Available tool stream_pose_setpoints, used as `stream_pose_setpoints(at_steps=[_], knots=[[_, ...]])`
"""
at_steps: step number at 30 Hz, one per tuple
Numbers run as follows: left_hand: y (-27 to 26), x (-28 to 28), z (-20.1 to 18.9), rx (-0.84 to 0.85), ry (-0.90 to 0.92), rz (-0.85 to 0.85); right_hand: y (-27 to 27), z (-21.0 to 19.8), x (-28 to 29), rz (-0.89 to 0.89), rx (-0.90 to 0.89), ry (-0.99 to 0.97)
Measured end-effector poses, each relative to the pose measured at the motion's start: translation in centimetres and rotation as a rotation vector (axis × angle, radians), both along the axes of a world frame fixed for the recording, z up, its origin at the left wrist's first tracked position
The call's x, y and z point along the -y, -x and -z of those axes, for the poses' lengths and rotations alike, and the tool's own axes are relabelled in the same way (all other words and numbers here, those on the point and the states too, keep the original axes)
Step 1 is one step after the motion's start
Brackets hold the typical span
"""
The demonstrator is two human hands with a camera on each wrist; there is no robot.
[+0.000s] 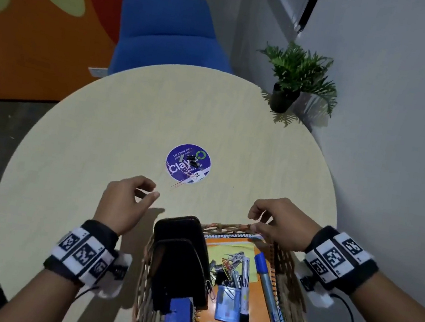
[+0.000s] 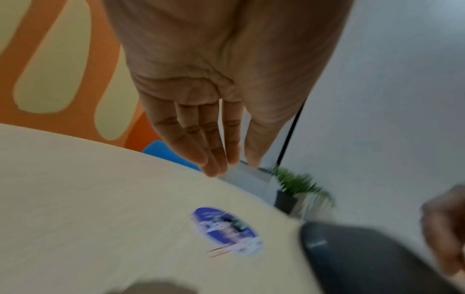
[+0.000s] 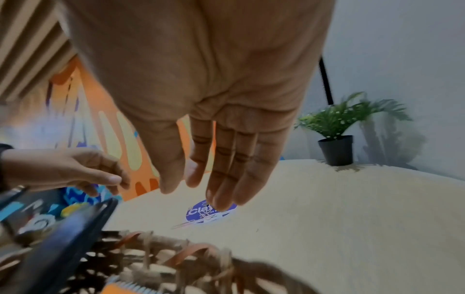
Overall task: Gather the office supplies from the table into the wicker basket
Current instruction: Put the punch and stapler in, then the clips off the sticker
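Small black binder clips (image 1: 191, 159) and a few wire paper clips (image 1: 183, 180) lie on a round purple sticker (image 1: 188, 164) at the middle of the round table (image 1: 101, 122). The wicker basket (image 1: 226, 227) stands at the near edge. It holds an orange notebook (image 1: 256, 313), a black file holder (image 1: 177, 260), a blue stapler (image 1: 179, 321), pens (image 1: 269, 290) and loose clips. My left hand (image 1: 150, 189) hovers left of the basket, fingers relaxed, empty. My right hand (image 1: 254, 221) hangs over the basket's far rim, holding nothing. Both wrist views show loose, nearly straight fingers (image 2: 214, 155) (image 3: 226, 189).
A potted plant (image 1: 298, 77) stands at the table's far right, against the grey wall. A blue armchair (image 1: 167, 32) sits behind the table's far edge. Bare tabletop lies between my hands and the sticker.
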State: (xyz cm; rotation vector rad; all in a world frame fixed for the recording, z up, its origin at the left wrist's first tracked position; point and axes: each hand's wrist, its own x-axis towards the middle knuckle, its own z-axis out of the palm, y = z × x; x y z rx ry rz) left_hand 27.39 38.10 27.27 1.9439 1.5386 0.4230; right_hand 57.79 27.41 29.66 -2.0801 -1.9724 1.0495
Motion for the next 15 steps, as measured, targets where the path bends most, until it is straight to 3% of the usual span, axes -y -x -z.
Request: stream_pose_setpoints(at_steps=[5, 8, 15], knots=[[0.3, -6.6, 6.4, -0.236, 0.04, 0.089, 2.4, 1.9, -8.5, -0.132, 0.159, 0.034], [-0.9, -8.4, 8.5, -0.242, 0.029, 0.19, 4.5, 3.9, -13.2, -0.144, 0.188, 0.04], [-3.1, -10.9, 11.0, -0.231, -0.112, 0.225, 6.6, 8.6, -18.7, -0.117, 0.277, 0.079]])
